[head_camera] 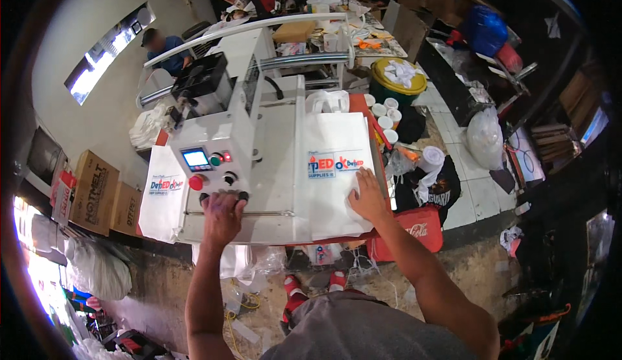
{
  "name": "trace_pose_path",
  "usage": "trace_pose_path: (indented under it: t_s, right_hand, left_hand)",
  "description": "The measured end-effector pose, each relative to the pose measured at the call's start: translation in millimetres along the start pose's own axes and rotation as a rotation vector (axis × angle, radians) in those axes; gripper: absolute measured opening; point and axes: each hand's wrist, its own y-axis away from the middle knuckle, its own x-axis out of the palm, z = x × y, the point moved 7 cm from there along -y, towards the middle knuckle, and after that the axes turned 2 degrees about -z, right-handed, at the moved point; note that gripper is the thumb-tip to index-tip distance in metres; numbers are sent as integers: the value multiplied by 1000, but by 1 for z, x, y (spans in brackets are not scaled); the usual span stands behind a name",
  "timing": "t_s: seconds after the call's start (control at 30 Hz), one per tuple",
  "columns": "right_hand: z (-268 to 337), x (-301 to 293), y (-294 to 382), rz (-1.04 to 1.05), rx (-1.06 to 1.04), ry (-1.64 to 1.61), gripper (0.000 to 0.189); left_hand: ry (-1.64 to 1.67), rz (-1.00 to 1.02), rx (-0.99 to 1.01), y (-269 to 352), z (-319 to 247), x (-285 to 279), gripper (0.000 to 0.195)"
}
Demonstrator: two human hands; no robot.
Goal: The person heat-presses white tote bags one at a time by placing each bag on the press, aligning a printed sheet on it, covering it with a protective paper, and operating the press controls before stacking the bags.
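My left hand [222,218] grips the front handle of a white heat press [272,221], between two black end caps. Above that hand, the press head carries a lit control screen [195,159], a red push button [196,181] and a black knob [230,178]. To the right, a white bag [335,209] with red and blue print lies flat on an orange-red pad [361,103]. My right hand [369,195] rests on this bag's right edge, fingers spread, just below the print. Another printed white bag [163,209] lies left of the head, partly hidden by it.
Several white-lidded containers [386,123] and a green drum with a yellow lid [398,85] stand behind right. A red bag [413,233] sits by the table's right corner. Cardboard boxes [93,192] stand at left. A person [167,51] is beyond the machine's white rail [262,23].
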Motion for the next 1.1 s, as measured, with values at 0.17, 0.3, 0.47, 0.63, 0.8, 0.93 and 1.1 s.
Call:
trace_pose_path:
  t_s: [0.17,0.3,0.47,0.63,0.8,0.93,1.1]
  right_hand:
    - [-5,-39,-15,-156,63,-119,57]
    - [41,-95,-25,-269,30,-289,53]
    - [179,-112,-8,-76,-400,-521,50]
    - [190,-110,-15,-109,-352,-194,30]
    - [162,-117,-8,-107,-262,-161,22]
    - [154,-124,-7,-148,-242,-139,19]
    - [153,-123,-6,-155,-245,-89,14]
  left_hand:
    - [87,4,47,-16,-68,19,16]
    - [147,10,37,-20,-107,28,18]
    - [278,-193,37,1,-117,2,32]
    - [238,-343,-183,66,-76,-28,24]
    - [182,-340,-497,161,-32,-26,16]
    - [159,-287,-676,231,-5,-16,11]
    - [112,-270,-665,268,21,-18,13]
